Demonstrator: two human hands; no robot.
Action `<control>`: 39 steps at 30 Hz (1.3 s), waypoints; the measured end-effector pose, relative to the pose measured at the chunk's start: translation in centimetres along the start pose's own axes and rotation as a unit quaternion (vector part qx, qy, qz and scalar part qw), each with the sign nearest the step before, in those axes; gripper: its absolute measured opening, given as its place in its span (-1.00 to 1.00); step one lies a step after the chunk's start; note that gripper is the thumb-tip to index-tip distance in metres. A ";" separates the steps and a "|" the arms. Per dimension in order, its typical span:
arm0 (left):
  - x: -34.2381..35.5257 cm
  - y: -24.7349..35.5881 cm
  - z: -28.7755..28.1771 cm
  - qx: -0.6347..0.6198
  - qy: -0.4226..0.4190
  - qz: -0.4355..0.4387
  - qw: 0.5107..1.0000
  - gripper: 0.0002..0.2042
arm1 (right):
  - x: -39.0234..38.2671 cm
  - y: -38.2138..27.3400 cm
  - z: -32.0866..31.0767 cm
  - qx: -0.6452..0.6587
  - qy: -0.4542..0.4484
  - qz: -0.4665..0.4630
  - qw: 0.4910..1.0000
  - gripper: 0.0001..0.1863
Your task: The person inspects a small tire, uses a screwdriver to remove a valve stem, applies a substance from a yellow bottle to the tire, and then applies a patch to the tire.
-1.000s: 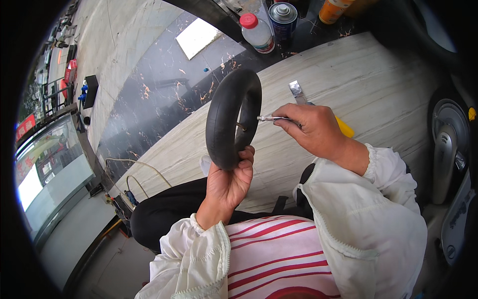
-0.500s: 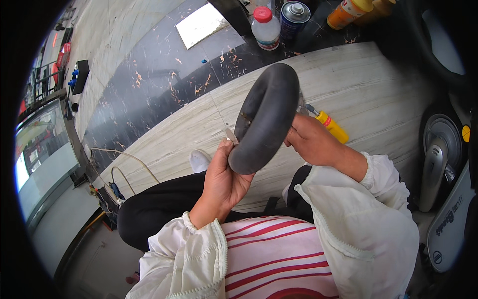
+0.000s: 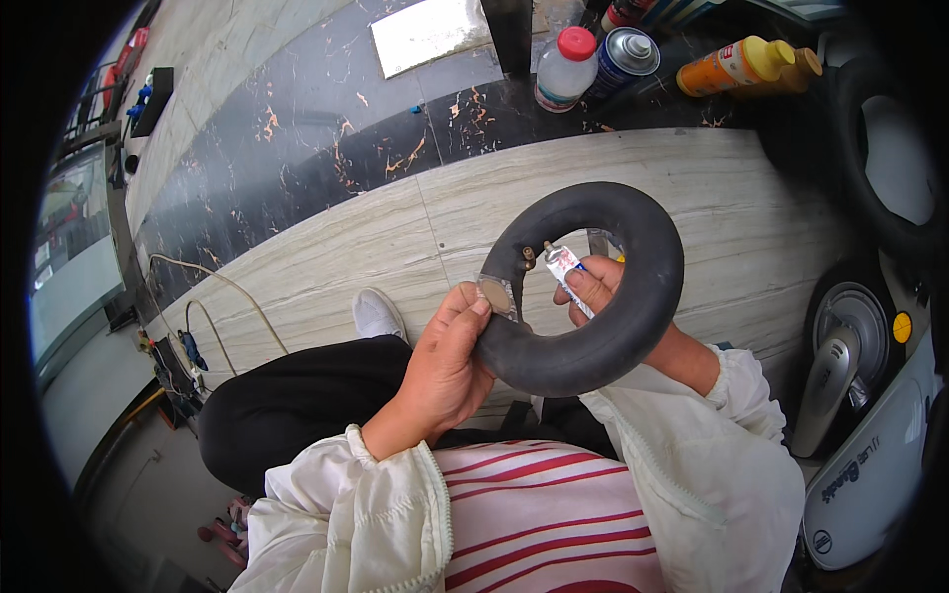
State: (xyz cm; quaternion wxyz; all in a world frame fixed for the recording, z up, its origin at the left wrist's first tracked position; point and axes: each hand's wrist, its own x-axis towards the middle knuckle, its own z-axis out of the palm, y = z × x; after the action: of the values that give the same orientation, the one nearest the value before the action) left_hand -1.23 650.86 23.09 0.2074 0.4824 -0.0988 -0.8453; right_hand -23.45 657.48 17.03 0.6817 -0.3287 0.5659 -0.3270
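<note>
A black rubber inner tube (image 3: 647, 287) is held up before me as a ring, its brass valve (image 3: 529, 259) on the inner left side. My left hand (image 3: 447, 341) is closed on its left edge, the thumb beside a brownish patch (image 3: 497, 295) with clear film around it. Through the ring's opening shows my right hand (image 3: 595, 282), its forearm passing behind the rubber. Between that thumb and fingers is a small white squeeze tube (image 3: 565, 265), its narrow metal tip up near the valve. The other fingers are partly hidden.
Along the dark stone strip stand a red-capped clear bottle (image 3: 566, 71), a metal can (image 3: 625, 59) and an orange bottle (image 3: 727, 67). A black tyre (image 3: 852, 148) and a grey wheel part (image 3: 845, 336) are at right. A cable (image 3: 237, 292) runs over the floor at left.
The inner tube has turned from nearly edge-on to a more open ring and sits further right. The patch and the squeeze tube in my right hand have come into sight. The view has shifted.
</note>
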 end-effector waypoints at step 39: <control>-0.4 0.2 0.4 -0.012 -0.018 -0.021 1.000 -0.74 | -0.8 -2.0 0.2 0.014 0.043 -0.046 0.998 -0.53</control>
State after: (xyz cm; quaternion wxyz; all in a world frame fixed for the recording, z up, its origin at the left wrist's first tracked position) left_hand -1.36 650.88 23.68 0.1935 0.4663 -0.0824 -0.8593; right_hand -23.54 656.99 19.14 0.6459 -0.3305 0.5741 -0.3795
